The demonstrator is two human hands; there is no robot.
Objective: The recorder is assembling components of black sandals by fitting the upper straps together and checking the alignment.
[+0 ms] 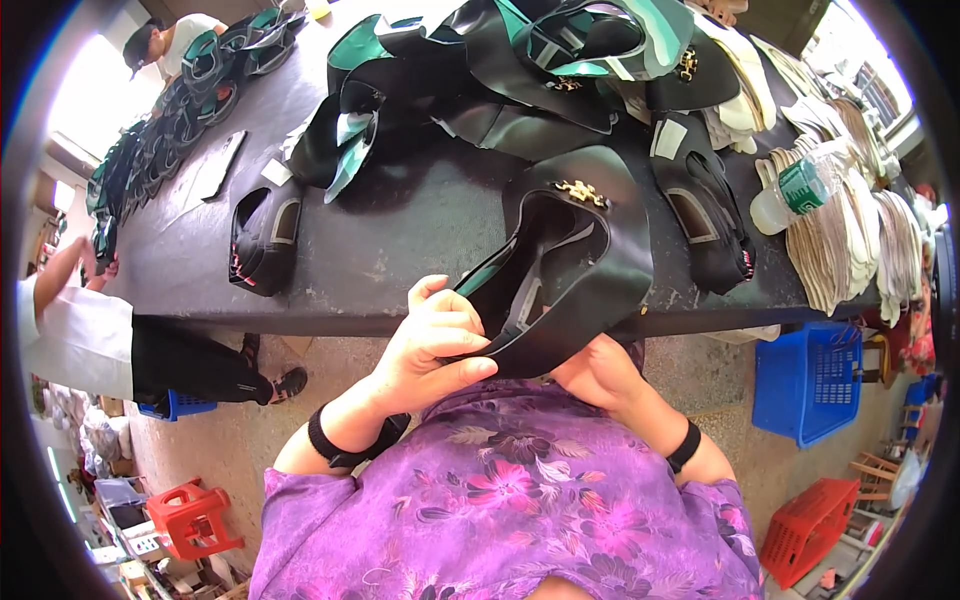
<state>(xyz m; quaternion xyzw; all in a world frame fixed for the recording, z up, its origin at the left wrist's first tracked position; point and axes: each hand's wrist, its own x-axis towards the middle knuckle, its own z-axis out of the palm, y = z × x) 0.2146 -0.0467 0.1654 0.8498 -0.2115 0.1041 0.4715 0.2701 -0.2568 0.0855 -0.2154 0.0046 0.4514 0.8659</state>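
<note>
Holding black shoe upper (588, 300)

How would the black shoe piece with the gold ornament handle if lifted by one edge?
The black shoe piece would probably sag, since its thin wall curves loosely above the left hand and right hand. Its smooth sheen suggests it might slide easily. The gold ornament could weigh down one end slightly.
</note>
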